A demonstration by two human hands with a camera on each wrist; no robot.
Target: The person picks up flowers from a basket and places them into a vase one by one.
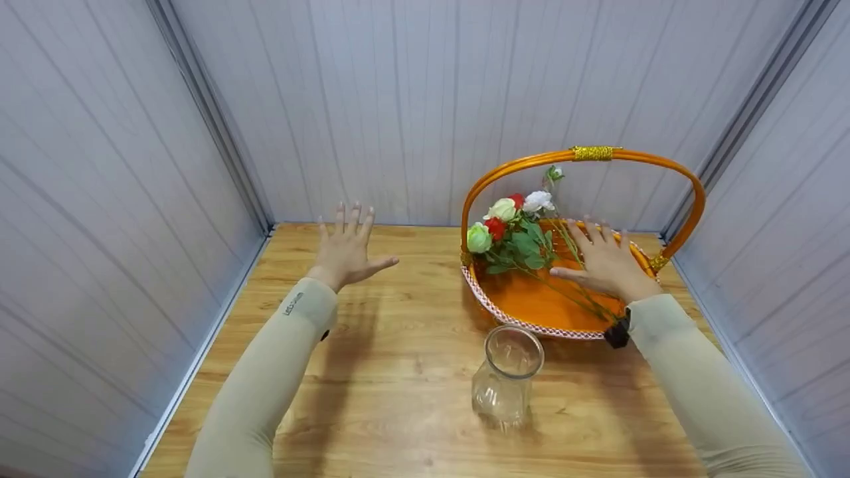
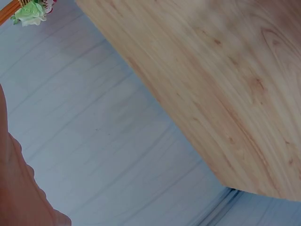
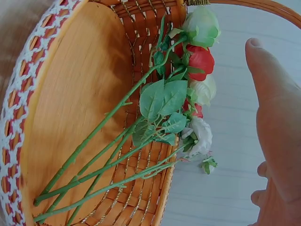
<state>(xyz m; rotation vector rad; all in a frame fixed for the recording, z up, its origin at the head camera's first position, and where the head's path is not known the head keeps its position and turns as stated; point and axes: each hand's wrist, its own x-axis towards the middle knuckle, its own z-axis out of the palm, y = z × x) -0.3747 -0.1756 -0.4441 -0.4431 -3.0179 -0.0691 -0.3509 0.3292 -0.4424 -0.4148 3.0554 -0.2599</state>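
My left hand (image 1: 345, 255) hovers above the left part of the table, fingers straight and spread, holding nothing. Over the right side of an orange woven basket (image 1: 508, 323), my right hand (image 1: 607, 265) is also spread flat with nothing in it. Inside the basket lie several long-stemmed flowers (image 3: 146, 113), their white, pale green and red blooms leaning on the far left rim in the head view. In the right wrist view the green stems cross the basket floor, and my thumb shows at the right. A clear glass vase (image 1: 508, 378) stands upright in front of the basket.
The basket's tall arched handle (image 1: 591, 154) rises over the flowers, with gold wrapping at its top. Pale panelled walls (image 1: 372, 113) close in the wooden table (image 1: 405, 398) at the back and both sides.
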